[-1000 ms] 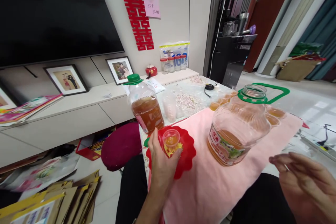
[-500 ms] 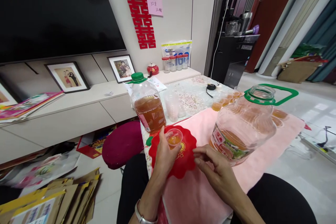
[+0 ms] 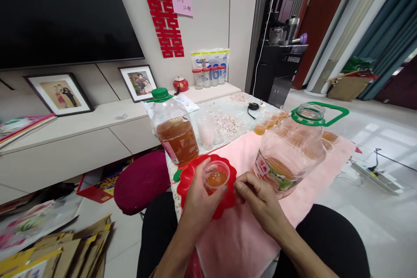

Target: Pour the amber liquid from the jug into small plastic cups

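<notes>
My left hand [image 3: 203, 193] is wrapped round a clear plastic cup [image 3: 217, 176] with amber liquid in it, over a red scalloped plate [image 3: 192, 167]. To the right of the plate, my right hand [image 3: 256, 195] has its thumb and forefinger pressed together; whatever lies between them, if anything, is hidden. An uncapped large plastic jug [image 3: 289, 152] with a green handle and some amber liquid stands beyond my right hand. Behind the plate on the left is a capped jug [image 3: 179, 137] of brown liquid. A stack of clear cups [image 3: 206, 132] stands beside it.
Several filled cups [image 3: 260, 129] stand behind the open jug, with more to its right. A pink cloth [image 3: 241, 234] covers the near table. A tape measure [image 3: 253, 106] lies farther back. At the left are a maroon stool [image 3: 141, 182] and flattened cardboard [image 3: 74, 247].
My left hand has raised the cup off the plate towards me. My right hand stays beside the plate, its fingers now more curled. The whole view has shifted a little.
</notes>
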`<act>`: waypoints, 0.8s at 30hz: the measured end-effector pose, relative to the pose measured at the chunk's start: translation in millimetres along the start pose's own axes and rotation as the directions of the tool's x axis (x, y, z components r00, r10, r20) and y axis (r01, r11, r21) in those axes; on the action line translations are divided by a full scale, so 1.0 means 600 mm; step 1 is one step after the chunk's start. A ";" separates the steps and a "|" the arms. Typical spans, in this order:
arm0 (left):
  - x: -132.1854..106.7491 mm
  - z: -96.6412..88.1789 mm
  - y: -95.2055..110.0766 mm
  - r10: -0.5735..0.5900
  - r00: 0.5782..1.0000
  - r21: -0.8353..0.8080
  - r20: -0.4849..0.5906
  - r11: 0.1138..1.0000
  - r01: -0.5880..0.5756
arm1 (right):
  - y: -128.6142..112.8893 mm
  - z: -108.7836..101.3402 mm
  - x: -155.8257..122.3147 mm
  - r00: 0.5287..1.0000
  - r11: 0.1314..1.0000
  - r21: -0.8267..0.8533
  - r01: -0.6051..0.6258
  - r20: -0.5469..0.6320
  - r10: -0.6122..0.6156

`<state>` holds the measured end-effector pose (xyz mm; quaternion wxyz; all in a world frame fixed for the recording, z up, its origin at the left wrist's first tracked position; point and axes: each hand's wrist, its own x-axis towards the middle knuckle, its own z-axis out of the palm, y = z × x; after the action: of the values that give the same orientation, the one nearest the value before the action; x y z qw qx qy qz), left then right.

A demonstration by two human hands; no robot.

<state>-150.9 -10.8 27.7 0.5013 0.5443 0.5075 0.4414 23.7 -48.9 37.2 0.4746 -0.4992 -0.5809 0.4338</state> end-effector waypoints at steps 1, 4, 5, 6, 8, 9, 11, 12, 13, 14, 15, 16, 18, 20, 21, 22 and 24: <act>-0.007 0.000 0.005 -0.009 0.999 0.009 0.040 1.000 0.008 | -0.002 -0.004 -0.002 1.000 0.999 0.034 -0.024 0.014 0.023; -0.027 0.003 0.016 -0.032 0.989 0.028 0.141 0.999 0.029 | -0.008 -0.020 -0.009 0.994 0.987 0.127 -0.101 0.059 0.094; -0.034 0.005 0.018 -0.035 0.986 0.032 0.166 0.999 0.030 | -0.009 -0.025 -0.012 0.990 0.980 0.150 -0.128 0.072 0.118; -0.040 0.007 0.020 -0.035 0.982 0.039 0.188 0.999 0.028 | -0.011 -0.031 -0.015 0.986 0.973 0.168 -0.155 0.084 0.142; -0.051 0.013 0.023 -0.030 0.973 0.059 0.231 0.998 0.017 | -0.014 -0.043 -0.023 0.976 0.959 0.192 -0.207 0.106 0.190; -0.056 0.017 0.024 -0.034 0.968 0.070 0.250 0.997 0.016 | -0.015 -0.049 -0.027 0.970 0.952 0.200 -0.232 0.116 0.212; -0.064 0.027 0.026 -0.053 0.957 0.098 0.284 0.995 0.026 | -0.017 -0.062 -0.037 0.958 0.938 0.210 -0.275 0.138 0.250; -0.068 0.033 0.027 -0.067 0.952 0.108 0.300 0.994 0.036 | -0.018 -0.068 -0.042 0.953 0.932 0.214 -0.294 0.146 0.267; -0.071 0.041 0.029 -0.082 0.945 0.113 0.315 0.992 0.049 | -0.019 -0.075 -0.048 0.947 0.925 0.217 -0.311 0.154 0.282; -0.075 0.049 0.030 -0.095 0.938 0.112 0.333 0.992 0.061 | -0.020 -0.081 -0.053 0.941 0.918 0.221 -0.328 0.159 0.298; -0.078 0.057 0.032 -0.106 0.930 0.099 0.352 0.992 0.075 | -0.021 -0.087 -0.059 0.935 0.912 0.224 -0.345 0.164 0.314; -0.082 0.066 0.033 -0.115 0.921 0.073 0.371 0.993 0.095 | -0.022 -0.094 -0.065 0.929 0.905 0.226 -0.361 0.166 0.330; -0.088 0.083 0.034 -0.128 0.907 -0.011 0.401 0.990 0.144 | -0.025 -0.105 -0.076 0.918 0.890 0.232 -0.392 0.167 0.360; -0.093 0.097 0.029 -0.128 0.893 -0.080 0.432 0.980 0.179 | -0.031 -0.114 -0.086 0.908 0.877 0.241 -0.416 0.157 0.388; -0.094 0.103 0.026 -0.122 0.890 -0.099 0.439 0.978 0.182 | -0.033 -0.117 -0.091 0.904 0.870 0.249 -0.427 0.148 0.401; -0.095 0.109 0.021 -0.108 0.885 -0.105 0.453 0.979 0.173 | -0.036 -0.120 -0.096 0.900 0.862 0.258 -0.436 0.137 0.414; -0.097 0.118 0.012 -0.062 0.874 -0.110 0.483 0.985 0.130 | -0.038 -0.126 -0.105 0.892 0.848 0.278 -0.451 0.112 0.438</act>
<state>-85.8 -75.3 29.2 0.6689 0.5741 0.3627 0.3024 97.7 -111.9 65.2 0.4177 -0.5335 -0.3882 0.6247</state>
